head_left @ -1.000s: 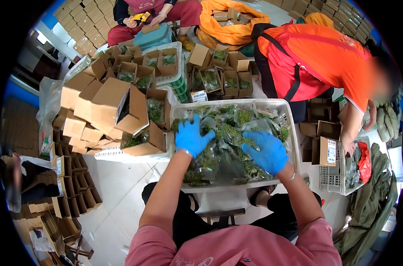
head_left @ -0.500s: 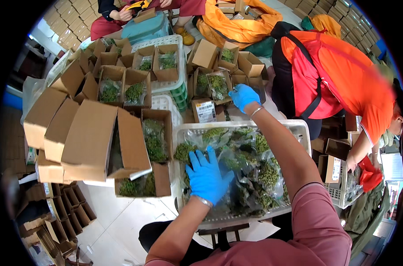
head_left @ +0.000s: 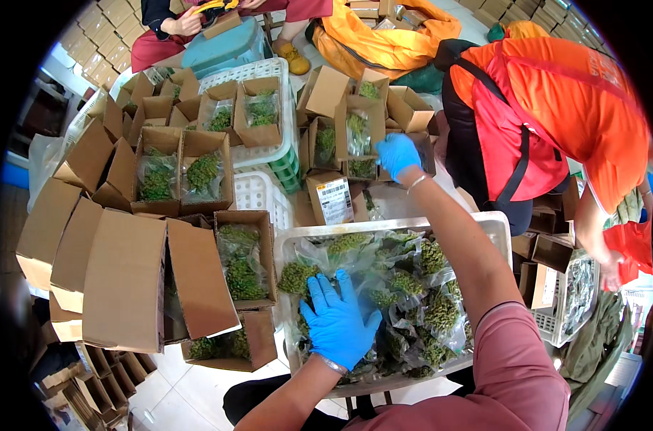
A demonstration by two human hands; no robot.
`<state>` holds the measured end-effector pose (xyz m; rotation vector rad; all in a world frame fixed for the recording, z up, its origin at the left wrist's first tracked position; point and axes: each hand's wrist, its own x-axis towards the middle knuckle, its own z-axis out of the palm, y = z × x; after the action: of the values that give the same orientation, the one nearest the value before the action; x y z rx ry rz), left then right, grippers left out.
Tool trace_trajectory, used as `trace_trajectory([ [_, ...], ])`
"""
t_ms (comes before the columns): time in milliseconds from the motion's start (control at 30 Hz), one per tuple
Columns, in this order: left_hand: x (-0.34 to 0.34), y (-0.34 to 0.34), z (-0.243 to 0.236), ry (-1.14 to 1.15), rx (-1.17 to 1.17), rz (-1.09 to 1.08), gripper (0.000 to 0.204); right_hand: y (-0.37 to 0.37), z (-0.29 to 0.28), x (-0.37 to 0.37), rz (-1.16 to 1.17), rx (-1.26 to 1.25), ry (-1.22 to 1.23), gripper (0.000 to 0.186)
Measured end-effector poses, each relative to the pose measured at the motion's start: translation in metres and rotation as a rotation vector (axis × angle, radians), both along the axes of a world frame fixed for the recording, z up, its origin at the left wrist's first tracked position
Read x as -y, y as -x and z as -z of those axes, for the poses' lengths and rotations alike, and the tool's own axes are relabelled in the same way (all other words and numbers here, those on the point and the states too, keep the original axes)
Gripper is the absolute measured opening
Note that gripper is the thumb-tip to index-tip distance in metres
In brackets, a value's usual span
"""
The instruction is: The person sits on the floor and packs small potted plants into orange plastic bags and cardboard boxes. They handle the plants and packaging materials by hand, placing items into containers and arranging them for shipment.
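A white plastic crate (head_left: 495,224) in front of me is filled with clear bags of green buds (head_left: 420,302). My left hand (head_left: 338,320), in a blue glove, lies flat with fingers spread on top of those bags. My right hand (head_left: 397,154), also gloved in blue, is stretched out past the crate to an open cardboard box (head_left: 341,108). Its fingers are curled on a clear bag of greens (head_left: 358,135) that stands in that box.
Many open cardboard boxes (head_left: 201,172) holding bagged greens crowd the left and far side, some on white crates (head_left: 269,72). Empty boxes (head_left: 125,280) lie at my left. A person in orange (head_left: 556,108) bends at the right; another sits at the far side (head_left: 190,29).
One second ago both hands were in the crate. My right hand has since reached out to the far boxes, and my left hand has settled flat on the bags.
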<state>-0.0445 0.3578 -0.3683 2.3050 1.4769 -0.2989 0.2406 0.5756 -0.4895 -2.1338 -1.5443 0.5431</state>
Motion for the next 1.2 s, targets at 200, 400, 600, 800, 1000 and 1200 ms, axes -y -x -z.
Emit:
trace_trajectory([
  [200, -0.001, 0.0, 0.0, 0.005, 0.026, -0.011, 0.098, -0.004, -0.02, -0.05, 0.331, -0.505, 0.026, 0.048],
  [400, -0.002, 0.001, 0.0, 0.03, 0.026, -0.005, 0.096, 0.023, -0.057, -0.023, 0.249, 0.128, 0.01, 0.046],
  [600, -0.004, 0.004, 0.003, 0.051, 0.035, -0.007, 0.096, 0.093, -0.09, 0.012, -0.225, 0.265, 0.519, 0.07],
  [800, -0.005, 0.005, 0.003, 0.046, 0.049, 0.023, 0.095, 0.113, -0.009, 0.006, -0.091, -0.078, 0.675, 0.121],
  [1000, -0.005, 0.008, 0.003, 0.037, 0.061, 0.027, 0.094, 0.087, 0.0, 0.005, -0.24, -0.082, 0.563, 0.105],
  [1200, -0.005, 0.01, 0.003, 0.033, 0.088, 0.028, 0.094, 0.039, -0.043, 0.026, -0.145, -0.697, 0.379, 0.103],
])
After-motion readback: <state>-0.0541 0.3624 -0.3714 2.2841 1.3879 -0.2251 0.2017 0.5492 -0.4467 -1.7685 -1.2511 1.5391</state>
